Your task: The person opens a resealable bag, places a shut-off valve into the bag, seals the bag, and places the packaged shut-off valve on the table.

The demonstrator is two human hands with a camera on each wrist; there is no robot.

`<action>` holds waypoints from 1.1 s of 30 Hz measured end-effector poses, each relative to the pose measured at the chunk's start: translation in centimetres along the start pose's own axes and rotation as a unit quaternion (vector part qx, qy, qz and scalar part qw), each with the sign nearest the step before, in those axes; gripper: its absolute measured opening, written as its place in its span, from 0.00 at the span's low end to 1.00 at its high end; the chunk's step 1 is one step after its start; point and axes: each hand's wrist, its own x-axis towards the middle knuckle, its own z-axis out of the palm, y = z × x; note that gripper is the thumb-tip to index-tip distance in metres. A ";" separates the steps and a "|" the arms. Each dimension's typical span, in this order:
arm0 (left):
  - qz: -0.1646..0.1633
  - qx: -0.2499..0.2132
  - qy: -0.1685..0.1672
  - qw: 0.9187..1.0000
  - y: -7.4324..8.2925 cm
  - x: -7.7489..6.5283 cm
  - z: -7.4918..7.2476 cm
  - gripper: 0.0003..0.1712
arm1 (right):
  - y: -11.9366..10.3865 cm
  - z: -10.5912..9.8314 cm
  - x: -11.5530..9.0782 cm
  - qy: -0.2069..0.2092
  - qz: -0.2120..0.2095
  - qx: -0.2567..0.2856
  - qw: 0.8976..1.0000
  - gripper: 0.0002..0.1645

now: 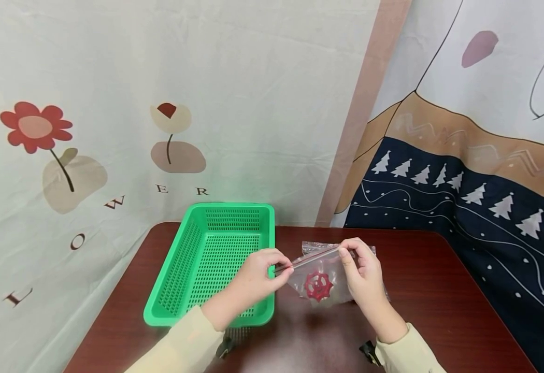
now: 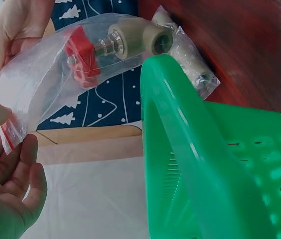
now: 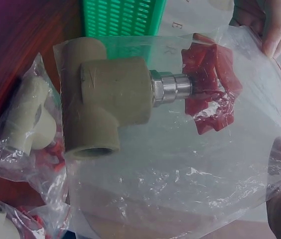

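Note:
A clear zip bag [image 1: 295, 284] hangs over the table with its zip edge stretched between both hands. Inside it is a stop valve [image 3: 118, 89] with a beige tee-shaped body, a metal stem and a red handwheel [image 1: 318, 286]. My left hand [image 1: 259, 273] pinches one end of the zip edge between thumb and fingers, beside the green basket. At the other end, higher up, my right hand [image 1: 364, 269] pinches the same edge. The left wrist view shows the red zip line near the left fingertips. From these frames I cannot tell whether the zip is sealed.
A green plastic basket [image 1: 206, 322] stands on the dark red table [image 1: 440, 290], left of the bag. More bagged valves [image 3: 28, 117] with beige bodies and red parts lie on the table beyond the held bag. Printed cloth [image 1: 272, 103] hangs behind the table.

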 end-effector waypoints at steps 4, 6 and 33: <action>-0.009 0.008 -0.005 1.000 0.0 -0.1 -0.1 0.02 | -1.4 -0.1 0.3 0.003 -0.003 0.005 1.000 0.06; -0.015 0.010 -0.010 1.000 -0.1 -0.2 -0.2 0.03 | -1.7 -0.1 0.4 0.003 -0.007 0.004 1.000 0.06; 0.000 0.036 -0.013 0.999 -1.0 -0.7 -0.4 0.04 | -1.2 -0.6 0.1 0.015 0.009 -0.011 1.000 0.07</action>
